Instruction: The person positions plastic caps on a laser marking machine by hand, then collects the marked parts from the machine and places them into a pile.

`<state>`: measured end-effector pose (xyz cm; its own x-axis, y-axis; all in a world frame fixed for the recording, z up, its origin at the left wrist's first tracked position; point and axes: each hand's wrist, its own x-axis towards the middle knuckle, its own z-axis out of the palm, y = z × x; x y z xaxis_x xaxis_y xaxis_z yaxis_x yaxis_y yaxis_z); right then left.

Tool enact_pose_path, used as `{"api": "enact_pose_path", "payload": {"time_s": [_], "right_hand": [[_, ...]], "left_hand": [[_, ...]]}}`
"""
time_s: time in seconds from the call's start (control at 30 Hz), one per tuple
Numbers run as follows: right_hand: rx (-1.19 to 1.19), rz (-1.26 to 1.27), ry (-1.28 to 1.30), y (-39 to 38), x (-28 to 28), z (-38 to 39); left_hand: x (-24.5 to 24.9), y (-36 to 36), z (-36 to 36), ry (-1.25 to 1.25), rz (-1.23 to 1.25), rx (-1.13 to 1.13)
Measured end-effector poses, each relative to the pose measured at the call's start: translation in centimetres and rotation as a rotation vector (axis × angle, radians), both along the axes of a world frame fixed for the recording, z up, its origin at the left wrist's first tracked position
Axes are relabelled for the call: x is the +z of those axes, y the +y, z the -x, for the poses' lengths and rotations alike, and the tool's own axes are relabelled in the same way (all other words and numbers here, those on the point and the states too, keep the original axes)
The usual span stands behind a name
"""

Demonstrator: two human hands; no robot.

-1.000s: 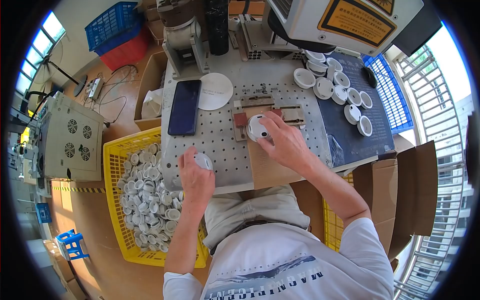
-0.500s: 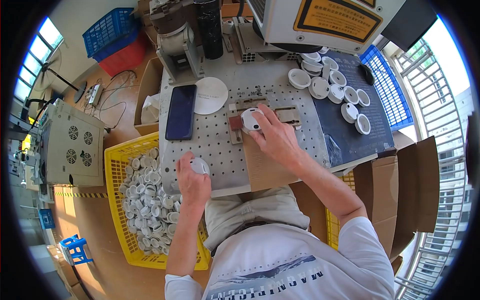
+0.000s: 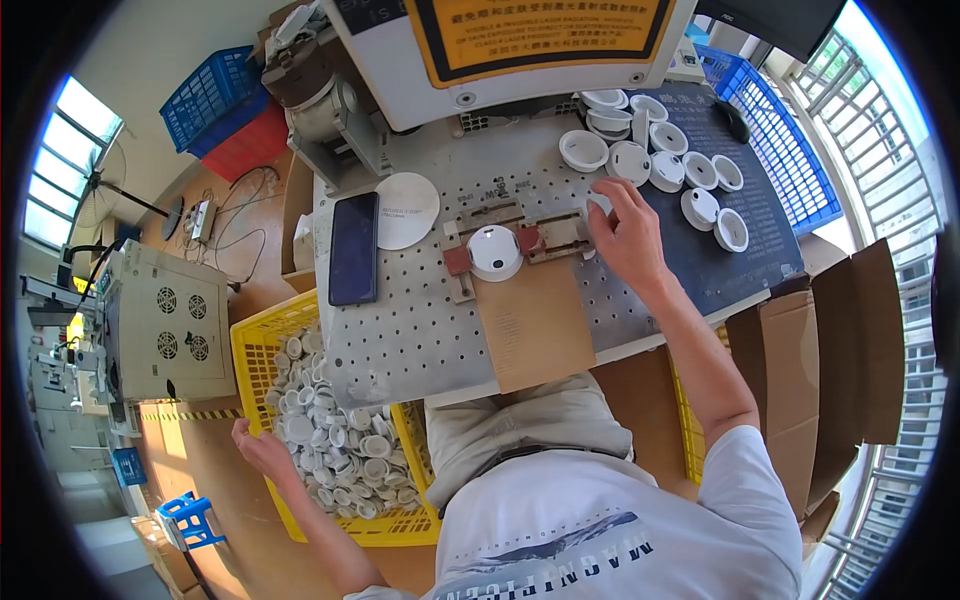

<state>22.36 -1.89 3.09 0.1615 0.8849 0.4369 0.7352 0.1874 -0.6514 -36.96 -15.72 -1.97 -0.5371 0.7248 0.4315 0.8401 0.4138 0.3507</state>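
A round white plastic lid with small dark holes sits between the two reddish-brown jaws of a small metal clamping fixture on the perforated plate. At the fixture's right end is my right hand, its thumb and fingers curled around a small whitish piece that I cannot make out clearly. My left hand is over the left rim of the yellow basket, fingers loosely apart with nothing visible in them. Many white round parts fill the basket. A brown cardboard piece lies in front of the lid.
A phone and a white disc lie left on the plate. Several white lids stand on the dark mat at right, beside a mouse. A machine head with a warning label hangs overhead. Cardboard boxes stand at right.
My right hand has left the lid and moved right to the fixture's end. My left hand has moved from the plate's edge down-left to the basket, without the white lid it had.
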Motion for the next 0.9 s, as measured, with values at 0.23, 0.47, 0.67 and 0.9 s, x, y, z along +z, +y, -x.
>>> {"api": "enact_pose_path", "payload": {"time_s": [0.23, 0.47, 0.67, 0.9], "right_hand": [[-0.012, 0.162, -0.534, 7.6, -1.8, -2.4], [0.05, -0.065, -0.336, 2.4, 2.0, -2.2], [0.128, 0.618, 0.764, -7.0, 3.0, -3.1], [0.148, 0.438, 0.35, -9.4, 2.2, -1.6]], "left_hand": [[4.4, 5.5, -8.5, -0.23, -0.08, -0.227], [5.8, 12.1, -29.1, -0.046, -0.023, -0.952], [3.5, 15.1, -40.0, 0.385, 0.208, -1.183], [2.5, 8.6, -36.7, 0.199, 0.121, -1.356]]}}
